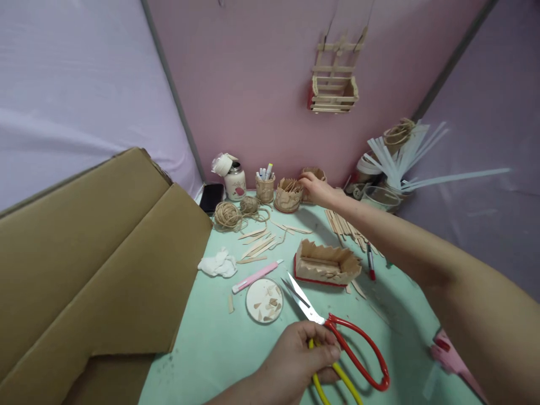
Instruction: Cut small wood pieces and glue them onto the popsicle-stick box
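Observation:
My left hand (301, 354) is closed around the handle end of scissors (306, 306) with open blades and a red loop. Yellow handles (343, 382) show below its fingers; I cannot tell whether they belong to the scissors. My right hand (315, 187) stretches to the back, its curled fingertips at the rim of a wood-covered cup (288, 198) full of thin wooden pieces. What those fingers hold, if anything, is hidden. Behind that hand stands another wooden cup (318, 171), partly covered. In front sits an oblong wooden box (327, 264) with a jagged rim and red base.
A white dish (264, 315) holds wood scraps. Near it lie a pink pen-like tool (257, 276), tissue (219, 263) and cut sticks (257, 247). Twine (228, 216), a jar (235, 183) and a marker cup (265, 191) stand behind. Large cardboard (105, 270) fills the left.

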Motion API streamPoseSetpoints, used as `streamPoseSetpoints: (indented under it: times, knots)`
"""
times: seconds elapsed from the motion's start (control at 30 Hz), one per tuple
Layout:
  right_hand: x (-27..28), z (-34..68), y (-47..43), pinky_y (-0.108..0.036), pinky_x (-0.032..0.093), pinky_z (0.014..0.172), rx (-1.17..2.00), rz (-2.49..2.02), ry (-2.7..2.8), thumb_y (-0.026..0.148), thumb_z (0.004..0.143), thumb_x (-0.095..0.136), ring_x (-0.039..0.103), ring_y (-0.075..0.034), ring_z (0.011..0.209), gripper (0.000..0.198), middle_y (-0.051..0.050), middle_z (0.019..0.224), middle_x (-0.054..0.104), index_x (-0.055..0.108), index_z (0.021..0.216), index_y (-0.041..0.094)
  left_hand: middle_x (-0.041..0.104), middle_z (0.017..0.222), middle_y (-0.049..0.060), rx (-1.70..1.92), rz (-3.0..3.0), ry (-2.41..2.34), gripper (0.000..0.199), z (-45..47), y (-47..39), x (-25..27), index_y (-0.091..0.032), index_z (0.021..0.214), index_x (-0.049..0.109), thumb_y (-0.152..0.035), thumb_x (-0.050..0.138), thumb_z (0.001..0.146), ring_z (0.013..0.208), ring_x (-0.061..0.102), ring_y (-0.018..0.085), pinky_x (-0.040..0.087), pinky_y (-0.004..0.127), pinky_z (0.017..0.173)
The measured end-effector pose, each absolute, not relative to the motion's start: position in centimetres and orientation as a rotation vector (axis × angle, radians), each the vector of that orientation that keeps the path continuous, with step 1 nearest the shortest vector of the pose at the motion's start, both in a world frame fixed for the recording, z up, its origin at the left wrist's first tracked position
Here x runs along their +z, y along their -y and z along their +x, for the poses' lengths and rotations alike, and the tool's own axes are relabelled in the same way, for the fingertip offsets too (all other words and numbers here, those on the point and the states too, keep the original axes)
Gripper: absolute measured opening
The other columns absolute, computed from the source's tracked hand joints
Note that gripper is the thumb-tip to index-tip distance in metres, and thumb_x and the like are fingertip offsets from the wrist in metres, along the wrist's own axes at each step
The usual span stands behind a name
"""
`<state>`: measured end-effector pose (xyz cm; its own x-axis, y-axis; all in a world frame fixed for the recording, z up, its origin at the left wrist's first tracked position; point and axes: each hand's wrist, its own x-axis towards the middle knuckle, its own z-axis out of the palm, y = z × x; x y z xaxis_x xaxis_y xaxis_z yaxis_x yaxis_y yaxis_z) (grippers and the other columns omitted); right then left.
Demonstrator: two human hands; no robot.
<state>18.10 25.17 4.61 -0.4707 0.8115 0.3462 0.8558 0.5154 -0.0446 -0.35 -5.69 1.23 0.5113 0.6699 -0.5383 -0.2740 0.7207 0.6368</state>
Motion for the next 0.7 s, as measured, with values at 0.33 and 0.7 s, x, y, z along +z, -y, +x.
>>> streamPoseSetpoints:
  times: [0.33,0.7]
  knots:
    - [10.2,18.4,-7.2,-0.031,0.044,0.068,0.161,-1.385,2.287,0.029,0.082,0.050,0.056,-0.019,0.075,0.014,-0.007,0.089,0.058,0.054,0.092,0.020,0.055,0.080,0.003,0.623,0.603,-0.871,0.029,-0.6,5.7,1.8,-0.012,0.076,0.059,-0.029,0.076,0.059,0.069,0.050,0.009,0.047,0.028,0.072]
    - [3.8,15.8,9.2,-0.034,0.042,0.078,0.580,-1.574,2.129,0.019,0.078,0.052,0.056,-0.023,0.095,0.031,-0.010,0.104,0.059,0.052,0.110,0.021,0.057,0.081,0.003,0.753,0.939,-0.753,0.025,-1.3,5.1,2.5,-0.014,0.075,0.062,-0.032,0.075,0.063,0.073,0.053,0.012,0.045,0.028,0.072]
